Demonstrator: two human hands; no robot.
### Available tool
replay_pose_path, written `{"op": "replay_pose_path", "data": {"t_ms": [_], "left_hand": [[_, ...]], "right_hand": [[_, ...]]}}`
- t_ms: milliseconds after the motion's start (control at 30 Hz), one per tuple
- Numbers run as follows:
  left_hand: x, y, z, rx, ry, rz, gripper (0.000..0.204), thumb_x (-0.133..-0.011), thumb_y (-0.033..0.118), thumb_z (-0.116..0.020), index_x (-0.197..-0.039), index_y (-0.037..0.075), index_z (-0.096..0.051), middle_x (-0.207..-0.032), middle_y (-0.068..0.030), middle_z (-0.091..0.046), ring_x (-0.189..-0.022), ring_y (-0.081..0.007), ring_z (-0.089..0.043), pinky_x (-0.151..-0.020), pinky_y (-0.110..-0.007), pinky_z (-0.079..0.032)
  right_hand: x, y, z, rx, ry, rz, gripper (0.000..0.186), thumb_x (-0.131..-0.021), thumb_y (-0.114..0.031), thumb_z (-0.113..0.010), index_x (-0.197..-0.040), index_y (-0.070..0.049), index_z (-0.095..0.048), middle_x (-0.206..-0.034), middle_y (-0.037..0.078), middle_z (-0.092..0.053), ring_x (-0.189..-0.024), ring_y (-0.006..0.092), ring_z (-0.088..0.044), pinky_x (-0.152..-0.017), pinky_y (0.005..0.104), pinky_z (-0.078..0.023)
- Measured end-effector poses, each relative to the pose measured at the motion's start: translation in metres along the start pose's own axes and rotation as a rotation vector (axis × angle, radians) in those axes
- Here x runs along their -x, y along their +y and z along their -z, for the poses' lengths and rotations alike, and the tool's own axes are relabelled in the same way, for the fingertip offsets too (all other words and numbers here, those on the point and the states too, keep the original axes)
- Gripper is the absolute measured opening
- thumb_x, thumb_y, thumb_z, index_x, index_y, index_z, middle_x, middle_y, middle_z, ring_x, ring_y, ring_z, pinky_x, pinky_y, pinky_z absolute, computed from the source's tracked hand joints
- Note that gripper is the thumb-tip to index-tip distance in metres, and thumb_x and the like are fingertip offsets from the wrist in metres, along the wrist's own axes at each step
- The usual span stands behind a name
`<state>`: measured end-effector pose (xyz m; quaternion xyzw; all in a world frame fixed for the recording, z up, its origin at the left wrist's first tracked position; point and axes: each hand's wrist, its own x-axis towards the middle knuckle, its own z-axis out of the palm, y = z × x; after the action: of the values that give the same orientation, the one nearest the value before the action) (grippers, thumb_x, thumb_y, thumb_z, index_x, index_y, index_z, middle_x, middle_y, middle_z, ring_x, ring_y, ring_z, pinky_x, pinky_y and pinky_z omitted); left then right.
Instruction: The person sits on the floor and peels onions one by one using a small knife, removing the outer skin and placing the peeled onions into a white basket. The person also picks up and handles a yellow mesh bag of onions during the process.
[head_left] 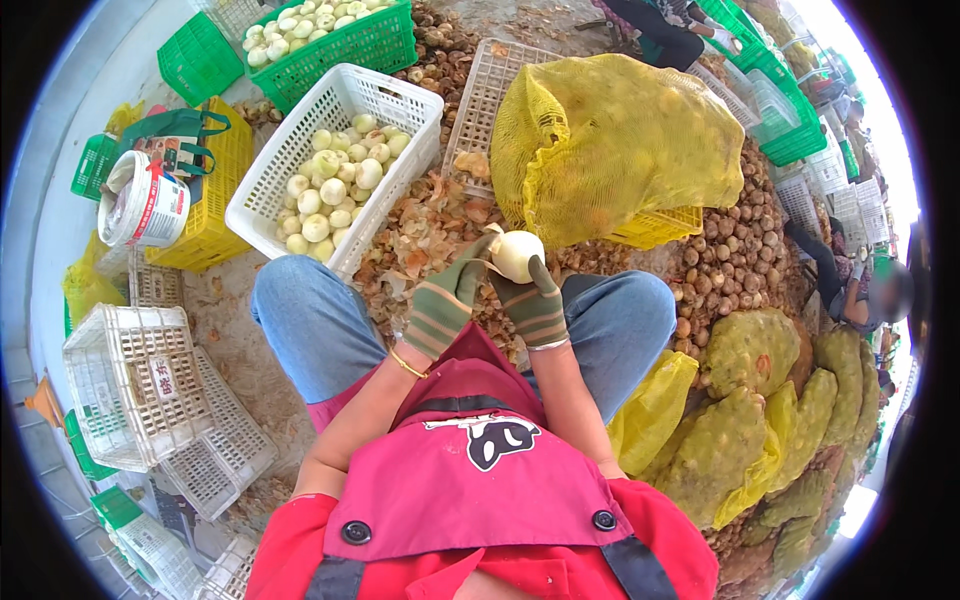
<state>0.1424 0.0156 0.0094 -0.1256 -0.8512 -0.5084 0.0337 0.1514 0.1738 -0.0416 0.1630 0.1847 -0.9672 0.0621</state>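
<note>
A peeled white onion [519, 256] sits in front of my body, above the apron. My right hand [533, 303], in a green and brown striped glove, is closed around its lower side. Against the onion's left side is my left hand [445, 305], gloved alike, with its fingers curled. A thin pale strip [488, 265] shows between that hand and the onion; whether it is skin or a tool I cannot tell. Loose onion skins [425, 232] are heaped just beyond my hands. Peeled onions [335, 180] partly fill a white crate [252, 215] at the far left.
A bulging yellow mesh sack [630, 145] rests on crates straight ahead. Unpeeled onions [735, 250] spread over the floor at right, beside more filled sacks [715, 450]. Stacked white crates [135, 385] and a white bucket [150, 203] stand left. Other people [665, 30] work farther off.
</note>
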Motion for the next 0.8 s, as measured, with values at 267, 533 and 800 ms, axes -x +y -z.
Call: {"op": "replay_pose_path", "data": {"t_ms": [267,533,800], "left_hand": [[-0.015,-0.055,0.029,-0.015,0.02,0.405,0.043,-0.097,0.044,-0.056,-0.111,0.005,-0.065,-0.08,-0.0139,-0.069,-0.066,-0.024,-0.065,-0.058,-0.037,-0.048],[-0.021,-0.002,0.009,0.013,0.011,0.162,0.03,-0.087,0.032,-0.07,-0.092,0.003,-0.067,-0.078,-0.0123,-0.07,-0.067,-0.0236,-0.066,-0.061,-0.035,-0.051],[-0.032,-0.021,0.043,-0.302,-0.165,0.298,0.063,-0.093,0.046,-0.06,-0.145,0.015,-0.044,-0.078,-0.0163,-0.069,-0.063,-0.0338,-0.066,-0.058,-0.042,-0.051]], "right_hand": [[0.009,-0.019,-0.022,-0.144,-0.197,-0.049,0.07,-0.079,-0.032,-0.072,-0.138,-0.004,-0.044,-0.136,0.018,-0.05,-0.126,0.0349,-0.048,-0.109,0.0495,-0.039],[0.0,-0.012,-0.004,0.117,-0.155,0.045,0.069,-0.078,-0.026,-0.072,-0.135,0.001,-0.045,-0.13,0.018,-0.053,-0.122,0.0351,-0.052,-0.11,0.0496,-0.039],[0.003,-0.02,-0.005,0.374,-0.112,0.158,0.07,-0.074,-0.022,-0.071,-0.136,-0.001,-0.045,-0.125,0.018,-0.056,-0.115,0.0328,-0.058,-0.102,0.0495,-0.047]]}}
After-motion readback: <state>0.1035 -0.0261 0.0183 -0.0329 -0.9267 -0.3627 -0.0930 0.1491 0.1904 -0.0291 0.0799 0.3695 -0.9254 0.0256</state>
